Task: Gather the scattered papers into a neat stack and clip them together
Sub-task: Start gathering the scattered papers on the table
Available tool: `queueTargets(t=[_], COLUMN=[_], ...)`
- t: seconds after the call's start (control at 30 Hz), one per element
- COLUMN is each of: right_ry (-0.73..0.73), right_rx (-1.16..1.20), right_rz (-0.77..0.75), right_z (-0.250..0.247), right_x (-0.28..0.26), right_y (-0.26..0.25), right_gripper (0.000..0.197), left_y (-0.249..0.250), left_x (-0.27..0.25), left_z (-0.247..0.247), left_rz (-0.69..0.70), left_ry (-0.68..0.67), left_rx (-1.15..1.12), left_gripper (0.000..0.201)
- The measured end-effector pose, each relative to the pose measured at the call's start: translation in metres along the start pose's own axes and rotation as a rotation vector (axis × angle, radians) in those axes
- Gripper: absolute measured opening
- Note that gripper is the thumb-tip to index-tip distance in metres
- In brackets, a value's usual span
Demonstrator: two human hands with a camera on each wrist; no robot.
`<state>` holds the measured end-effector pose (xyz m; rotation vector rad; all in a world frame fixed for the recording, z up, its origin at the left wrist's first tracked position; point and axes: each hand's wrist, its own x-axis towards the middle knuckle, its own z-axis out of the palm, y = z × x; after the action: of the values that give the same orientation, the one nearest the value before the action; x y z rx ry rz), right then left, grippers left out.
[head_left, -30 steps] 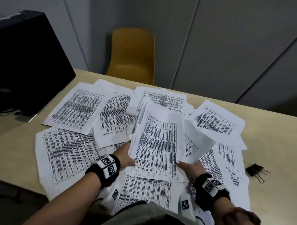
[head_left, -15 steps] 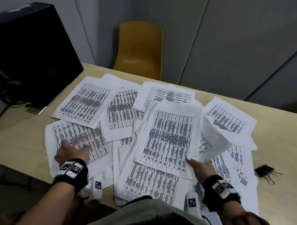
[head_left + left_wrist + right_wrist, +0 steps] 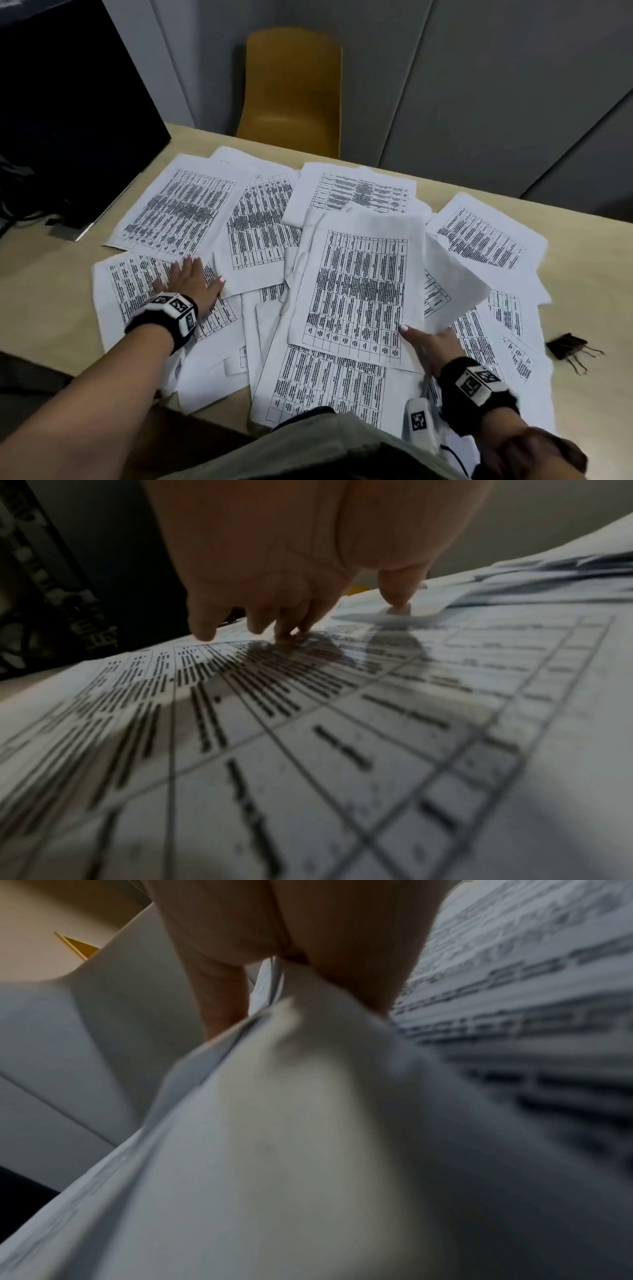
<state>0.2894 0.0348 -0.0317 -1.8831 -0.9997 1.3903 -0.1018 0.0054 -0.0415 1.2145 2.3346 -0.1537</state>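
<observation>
Printed table sheets lie scattered over the wooden table (image 3: 51,291). My right hand (image 3: 424,342) holds a gathered bundle of papers (image 3: 359,291) by its lower right corner, thumb on top and fingers hidden beneath. In the right wrist view the bundle (image 3: 291,1123) sits blurred between my thumb and fingers. My left hand (image 3: 191,281) lies flat with straight, spread fingers on a single sheet (image 3: 137,284) at the left. The left wrist view shows fingertips (image 3: 284,634) touching that sheet (image 3: 308,750). A black binder clip (image 3: 567,347) lies on the table at the right.
A dark monitor (image 3: 68,120) stands at the table's back left with cables beside it. A yellow chair (image 3: 291,92) is behind the far edge. More sheets (image 3: 486,236) lie at the back and right. Grey wall panels (image 3: 479,85) close the background.
My left hand let go of the bundle, swung left, then slid forward and flattened on the left sheet. The right hand keeps hold of the bundle.
</observation>
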Motion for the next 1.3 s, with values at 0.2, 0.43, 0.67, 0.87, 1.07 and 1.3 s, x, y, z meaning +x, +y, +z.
queueTargets(t=[0.2, 0.43, 0.67, 0.87, 1.07, 1.3], right_ry=[-0.008, -0.007, -0.012, -0.039, -0.037, -0.044], right_rx=[0.036, 0.014, -0.002, 0.011, 0.005, 0.024], right_rz=[0.02, 0.04, 0.069, 0.074, 0.062, 0.031], right_z=[-0.001, 0.0, -0.001, 0.0, 0.0, 0.001], right_x=[0.001, -0.002, -0.002, -0.004, -0.007, -0.014], right_y=[-0.001, -0.004, -0.001, -0.001, -0.004, -0.009], right_gripper=[0.042, 0.042, 0.041, 0.042, 0.048, 0.044], left_y=[0.01, 0.015, -0.002, 0.021, -0.017, -0.053], left_x=[-0.034, -0.085, -0.057, -0.099, -0.072, -0.038], left_z=[0.014, 0.038, 0.034, 0.055, 0.028, 0.042], left_rz=[0.039, 0.196, -0.049, 0.07, -0.101, -0.426], left_ry=[-0.087, 0.085, -0.06, -0.13, 0.356, 0.08], left_rx=[0.152, 0.044, -0.025, 0.109, -0.399, -0.317], left_gripper=[0.081, 0.062, 0.079, 0.081, 0.059, 0.091])
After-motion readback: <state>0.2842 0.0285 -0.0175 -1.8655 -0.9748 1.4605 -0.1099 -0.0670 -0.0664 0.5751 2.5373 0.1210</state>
